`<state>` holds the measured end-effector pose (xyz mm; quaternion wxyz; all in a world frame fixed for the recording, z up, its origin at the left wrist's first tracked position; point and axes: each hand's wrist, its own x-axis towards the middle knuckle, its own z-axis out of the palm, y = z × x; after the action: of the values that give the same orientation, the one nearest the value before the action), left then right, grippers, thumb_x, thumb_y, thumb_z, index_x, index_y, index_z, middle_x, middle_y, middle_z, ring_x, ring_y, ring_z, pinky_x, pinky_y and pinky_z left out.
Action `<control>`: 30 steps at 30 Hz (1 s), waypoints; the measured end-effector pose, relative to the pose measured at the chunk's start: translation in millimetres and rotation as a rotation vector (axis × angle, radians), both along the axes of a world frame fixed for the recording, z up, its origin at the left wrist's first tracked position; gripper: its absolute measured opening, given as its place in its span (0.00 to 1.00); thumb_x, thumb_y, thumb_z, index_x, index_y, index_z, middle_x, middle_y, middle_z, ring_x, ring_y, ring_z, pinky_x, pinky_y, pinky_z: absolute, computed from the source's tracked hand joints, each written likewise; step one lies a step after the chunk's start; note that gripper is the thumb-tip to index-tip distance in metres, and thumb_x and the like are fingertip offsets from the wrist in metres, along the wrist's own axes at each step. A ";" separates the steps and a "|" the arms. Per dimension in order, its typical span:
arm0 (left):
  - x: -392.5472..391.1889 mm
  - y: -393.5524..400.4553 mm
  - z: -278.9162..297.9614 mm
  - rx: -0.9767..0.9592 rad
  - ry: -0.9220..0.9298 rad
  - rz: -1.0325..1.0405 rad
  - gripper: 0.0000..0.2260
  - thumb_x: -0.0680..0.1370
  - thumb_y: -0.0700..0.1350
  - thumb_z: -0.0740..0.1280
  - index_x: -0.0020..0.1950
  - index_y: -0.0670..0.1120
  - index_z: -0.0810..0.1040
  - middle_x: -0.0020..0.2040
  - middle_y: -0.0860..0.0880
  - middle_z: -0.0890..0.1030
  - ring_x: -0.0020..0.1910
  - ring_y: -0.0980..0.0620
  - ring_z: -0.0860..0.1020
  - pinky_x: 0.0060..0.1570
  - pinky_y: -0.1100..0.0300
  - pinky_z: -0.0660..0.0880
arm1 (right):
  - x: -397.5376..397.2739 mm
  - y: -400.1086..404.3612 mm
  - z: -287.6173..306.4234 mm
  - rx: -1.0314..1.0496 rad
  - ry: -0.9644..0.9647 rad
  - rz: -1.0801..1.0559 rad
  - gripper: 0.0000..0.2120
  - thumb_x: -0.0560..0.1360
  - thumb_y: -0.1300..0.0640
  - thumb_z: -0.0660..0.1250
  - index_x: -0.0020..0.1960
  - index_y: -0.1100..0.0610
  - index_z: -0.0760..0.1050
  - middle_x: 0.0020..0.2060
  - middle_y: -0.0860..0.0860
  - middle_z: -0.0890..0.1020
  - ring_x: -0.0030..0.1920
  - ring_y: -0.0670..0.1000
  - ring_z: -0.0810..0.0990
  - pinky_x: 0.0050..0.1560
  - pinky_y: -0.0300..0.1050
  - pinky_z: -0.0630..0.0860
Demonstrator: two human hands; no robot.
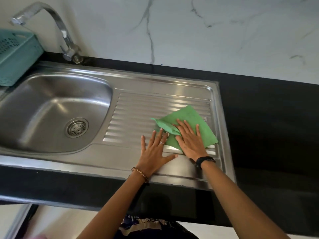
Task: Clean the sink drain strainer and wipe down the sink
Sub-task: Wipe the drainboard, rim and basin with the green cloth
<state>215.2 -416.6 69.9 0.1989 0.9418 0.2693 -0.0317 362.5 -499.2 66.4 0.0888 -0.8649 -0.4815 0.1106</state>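
A steel sink [51,107] fills the left of the view, with the round drain strainer [77,128] seated in the bowl's bottom. To its right lies the ribbed draining board [138,107]. A green cloth [189,118] is spread on the board's right part, one corner folded over. My right hand [189,140] lies flat on the cloth, fingers spread, pressing it down. My left hand [155,149] rests flat on the bare steel just left of the cloth, fingertips touching its edge, holding nothing.
A curved chrome tap [63,31] stands behind the bowl. A teal plastic basket [17,56] sits at the far left over the sink's rim. Black counter [269,128] runs to the right and along the front edge. A white marble wall [207,31] is behind.
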 end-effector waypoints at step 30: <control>-107.5 104.0 4.7 -0.036 0.087 0.312 0.43 0.71 0.70 0.56 0.76 0.50 0.40 0.77 0.45 0.39 0.76 0.47 0.37 0.71 0.43 0.35 | -120.3 85.5 0.1 -0.019 0.078 -0.287 0.27 0.80 0.48 0.47 0.76 0.47 0.41 0.76 0.52 0.39 0.76 0.56 0.37 0.69 0.63 0.30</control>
<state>107.7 -312.6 74.6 0.2062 0.8826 0.4200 -0.0458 242.2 -413.6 66.5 0.1141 -0.9207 -0.3480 0.1350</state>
